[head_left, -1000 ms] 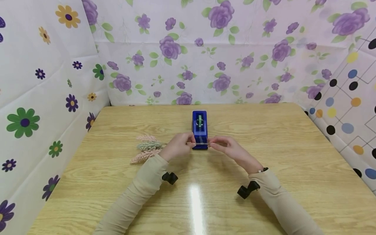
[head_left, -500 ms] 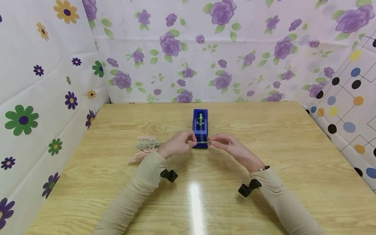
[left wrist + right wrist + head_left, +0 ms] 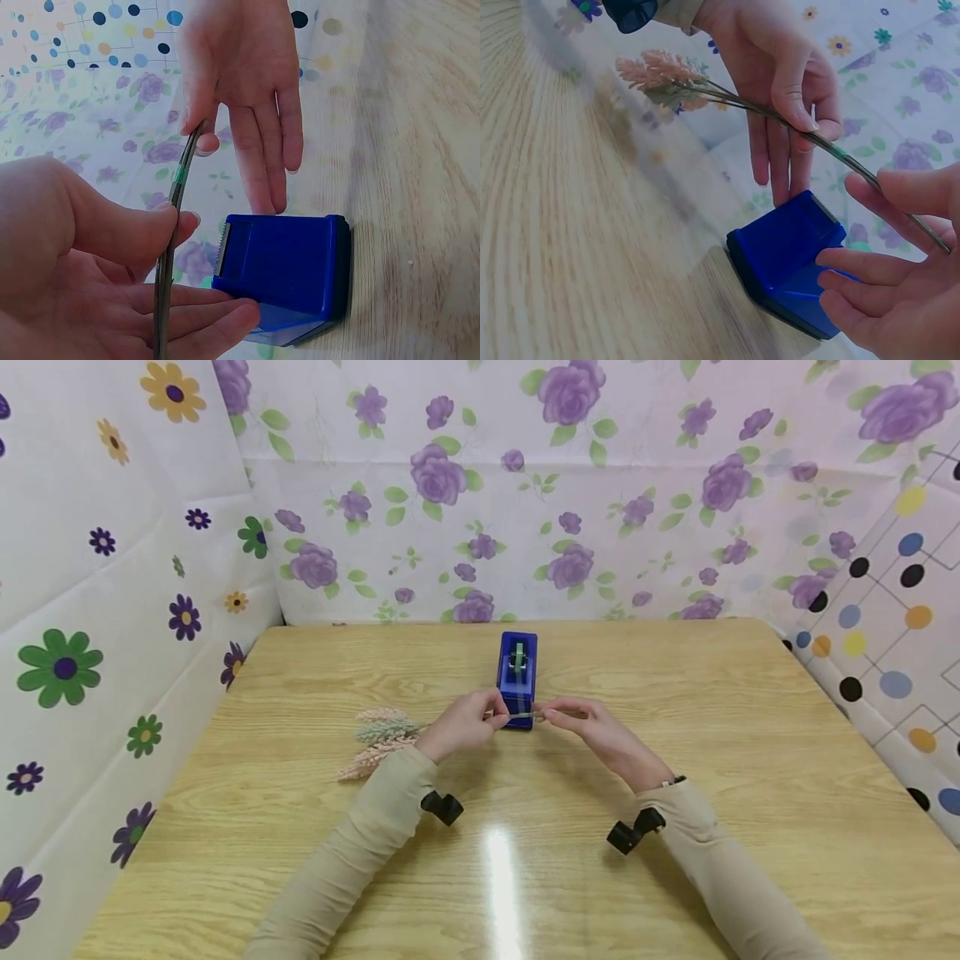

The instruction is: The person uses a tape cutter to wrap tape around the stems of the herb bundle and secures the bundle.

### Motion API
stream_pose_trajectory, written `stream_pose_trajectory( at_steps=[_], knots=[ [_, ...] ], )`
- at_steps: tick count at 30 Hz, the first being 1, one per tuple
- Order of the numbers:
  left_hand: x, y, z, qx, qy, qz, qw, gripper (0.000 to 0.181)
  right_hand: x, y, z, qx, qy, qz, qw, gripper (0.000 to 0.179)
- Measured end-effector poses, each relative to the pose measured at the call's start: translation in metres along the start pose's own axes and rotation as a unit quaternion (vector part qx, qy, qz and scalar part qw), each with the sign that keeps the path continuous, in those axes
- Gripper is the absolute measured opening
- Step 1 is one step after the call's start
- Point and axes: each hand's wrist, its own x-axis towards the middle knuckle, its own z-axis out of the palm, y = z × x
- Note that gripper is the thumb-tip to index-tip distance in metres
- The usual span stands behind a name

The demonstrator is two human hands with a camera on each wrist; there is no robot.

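Observation:
A bunch of flower stems (image 3: 166, 259) runs sideways between both hands, its pink and pale green heads (image 3: 378, 739) out to the left. My left hand (image 3: 465, 725) pinches the stems between thumb and forefinger. Closer to their bare ends, my right hand (image 3: 603, 739) pinches them too, its other fingers spread straight. Between the two grips, a shiny greenish band (image 3: 840, 152) shows on the stems. Just beyond them sits a blue tape dispenser (image 3: 517, 700), its toothed cutter (image 3: 223, 250) facing the stems. Fingertips of both hands lie close to the dispenser's sides.
The wooden table (image 3: 675, 677) carries the dispenser. A flowered cloth (image 3: 637, 460) hangs behind its far edge, with patterned cloths at left and right. Black wrist cameras (image 3: 442, 808) are strapped on both forearms.
The tape dispenser has shifted slightly away and to the right. Both hands have moved a little the same way with the stems, still pinching them.

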Motion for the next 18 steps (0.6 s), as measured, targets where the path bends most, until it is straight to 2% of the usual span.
stream_pose_trajectory(
  at_steps=[5, 9, 18],
  knots=[
    [0.001, 0.001, -0.001, 0.003, 0.006, -0.003, 1.0, 0.009, 0.004, -0.002, -0.003, 0.007, 0.001, -0.016, 0.9999, 0.027],
    [0.004, 0.0, 0.0, 0.0, 0.013, -0.002, 0.9999, 0.009, 0.007, -0.004, -0.006, 0.008, 0.0, -0.012, 0.9999, 0.021],
    [0.008, -0.003, 0.005, 0.001, 0.023, 0.016, 0.9996, 0.01, 0.01, -0.004, -0.016, -0.02, -0.015, -0.021, 0.9995, 0.042]
  ],
)
